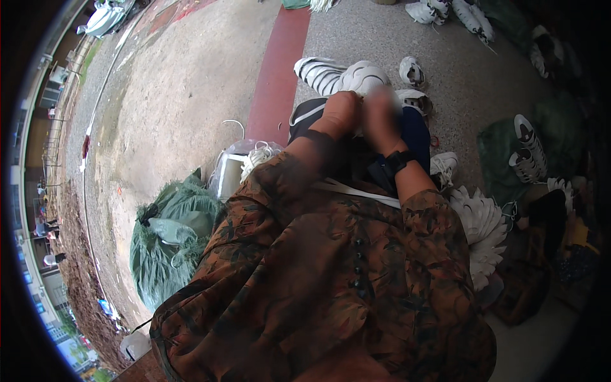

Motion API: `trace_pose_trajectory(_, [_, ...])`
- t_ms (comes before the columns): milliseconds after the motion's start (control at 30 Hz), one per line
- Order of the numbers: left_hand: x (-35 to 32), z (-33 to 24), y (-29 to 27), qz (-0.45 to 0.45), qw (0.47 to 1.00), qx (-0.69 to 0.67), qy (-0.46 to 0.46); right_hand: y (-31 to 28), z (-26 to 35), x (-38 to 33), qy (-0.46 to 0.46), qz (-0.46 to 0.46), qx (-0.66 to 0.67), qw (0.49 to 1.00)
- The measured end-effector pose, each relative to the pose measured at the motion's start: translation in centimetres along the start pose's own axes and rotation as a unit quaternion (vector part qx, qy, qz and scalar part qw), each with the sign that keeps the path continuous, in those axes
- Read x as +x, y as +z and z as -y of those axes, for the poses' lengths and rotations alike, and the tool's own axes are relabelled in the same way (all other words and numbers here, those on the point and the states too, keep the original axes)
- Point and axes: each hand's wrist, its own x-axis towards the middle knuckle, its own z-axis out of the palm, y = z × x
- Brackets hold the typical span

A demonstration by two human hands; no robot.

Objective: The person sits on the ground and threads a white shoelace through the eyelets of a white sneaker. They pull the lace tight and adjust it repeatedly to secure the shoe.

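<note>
My left hand [342, 114] is closed in a fist above my lap, its knuckles turned away from me. Close against it is my right hand [382, 127], with a dark band on the wrist; a blur covers its fingers. Whatever lies between the two hands is hidden. Just beyond them, a row of overlapping white shoe uppers [318, 75] fans out to the left, and more rounded white uppers [364, 76] sit right behind my fingers. A flat white strap [356, 192] lies across my lap below my wrists.
A white shoe [412, 72] stands beyond the uppers, another [443, 167] by my right leg. White pieces [477, 232] are piled at my right. A laced shoe [529, 149] rests on green sacking. At left are a clear bag [230, 178] with white laces and a green sack [168, 242].
</note>
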Motion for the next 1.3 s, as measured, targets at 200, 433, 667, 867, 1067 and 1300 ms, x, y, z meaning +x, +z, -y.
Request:
trace_pose_trajectory(200, [0.4,2.0,0.5,-0.056,0.991,-0.106,0.055,0.7,0.7,1.4,-0.049,0.025,-0.117,0.992])
trace_pose_trajectory(433, [-1.2,1.6,0.0,-0.120,0.974,-0.194,0.001,-5.2,0.3,1.4,-0.048,-0.010,-0.101,0.994])
trace_pose_trajectory(667, [-3.1,-0.2,-0.2,-0.149,0.974,-0.099,0.137,-14.8,-6.3,-1.3,0.288,-0.135,0.482,0.816])
trace_pose_trajectory(867, [-3.0,-0.3,1.1,-0.088,0.961,0.141,0.222,-12.3,-1.7,0.7,0.206,-0.122,0.775,0.585])
trace_pose_trajectory(1067, [-3.0,-1.3,-1.4,-0.153,0.977,-0.107,0.103,-11.3,-3.0,0.0,0.207,-0.093,0.758,0.612])
trace_pose_trajectory(1300, [-2.5,-1.1,-1.9,-0.101,0.968,-0.228,0.027,-8.9,-1.4,0.3,0.279,0.009,0.645,0.711])
